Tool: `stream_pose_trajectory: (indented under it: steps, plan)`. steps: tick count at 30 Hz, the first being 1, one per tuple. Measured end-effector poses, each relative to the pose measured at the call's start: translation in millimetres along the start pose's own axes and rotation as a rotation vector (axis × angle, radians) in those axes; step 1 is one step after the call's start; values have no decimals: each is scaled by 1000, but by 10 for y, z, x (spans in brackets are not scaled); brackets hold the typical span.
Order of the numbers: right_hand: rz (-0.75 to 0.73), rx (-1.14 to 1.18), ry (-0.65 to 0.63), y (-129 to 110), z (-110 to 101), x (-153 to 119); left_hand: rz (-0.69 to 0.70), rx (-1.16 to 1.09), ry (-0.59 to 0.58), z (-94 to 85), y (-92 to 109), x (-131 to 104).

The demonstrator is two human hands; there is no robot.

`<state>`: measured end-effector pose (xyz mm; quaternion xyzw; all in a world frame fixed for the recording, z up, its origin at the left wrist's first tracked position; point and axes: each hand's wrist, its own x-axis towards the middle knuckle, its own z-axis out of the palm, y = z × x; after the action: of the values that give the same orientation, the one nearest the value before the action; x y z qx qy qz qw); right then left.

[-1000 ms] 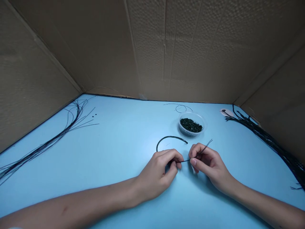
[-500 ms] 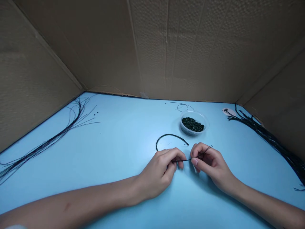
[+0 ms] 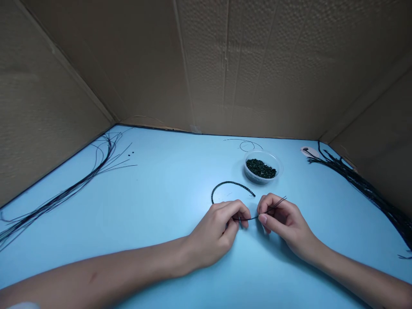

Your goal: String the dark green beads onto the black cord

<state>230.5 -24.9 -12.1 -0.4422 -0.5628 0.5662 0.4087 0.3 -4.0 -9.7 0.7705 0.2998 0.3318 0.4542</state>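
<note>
Between my two hands runs a thin black cord (image 3: pixel 252 218), sagging slightly. My left hand (image 3: pixel 222 229) is closed on it, its fingers curled down near the table. The thumb and fingers of my right hand (image 3: pixel 283 221) pinch the same cord, and loose thin ends stick out past them to the upper right. A curved string of dark beads (image 3: pixel 229 182) arcs out from behind my left hand, its tip lying close to my right fingers. Whether it joins the cord inside my left hand is hidden. Just beyond stands a clear round tub (image 3: pixel 260 179) of dark green beads (image 3: pixel 260 168).
Long black cords (image 3: pixel 86 176) lie in a bundle at the left. A thick bundle of dark strands (image 3: pixel 360 182) runs along the right wall, beside a white round piece (image 3: pixel 309 151). A loose thin loop (image 3: pixel 247 146) lies behind the tub. Cardboard walls (image 3: pixel 206 68) enclose the blue table (image 3: pixel 154 193).
The cord between my hands has slackened a little and now bows downward. Both hands stay nearly where they were, and the view has shifted very slightly.
</note>
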Motion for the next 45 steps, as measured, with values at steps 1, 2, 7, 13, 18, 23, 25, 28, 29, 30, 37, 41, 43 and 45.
stream_pose_trajectory:
  steps: [1,2,7,13,18,23,25,28,29,30,37,41,43,45]
  plan:
    - [0,-2,-1,-2,0,1,0,3,0,1,2,0]
    - [1,-5,-3,-4,0,2,-2,6,1,1,5,1]
    - [5,-12,-12,-3,-7,6,-22,28,3,3,11,7]
    - [7,-23,-17,-5,-13,1,-37,32,5,3,18,6]
    - [6,-25,-14,-15,-9,-9,-38,29,7,3,27,15]
    - [2,-39,-16,-19,-5,-4,-28,28,8,-2,27,17]
    - [3,-44,-17,-16,-4,4,-23,29,8,-4,28,14]
    - [6,-50,-16,-12,-4,10,-23,29,8,-2,33,14]
    - [6,-51,-17,-11,-5,9,-22,29,10,-1,34,15]
    - [5,-53,-17,-10,-6,7,-21,29,11,0,36,15]
    - [2,-57,-16,-3,-11,7,-19,26,13,3,40,14]
    - [3,-57,-22,-7,-9,7,-18,24,13,4,36,15]
    - [2,-55,-25,-9,-9,4,-18,25,15,3,32,14]
    - [3,-56,-26,-11,-10,2,-19,26,15,3,28,11]
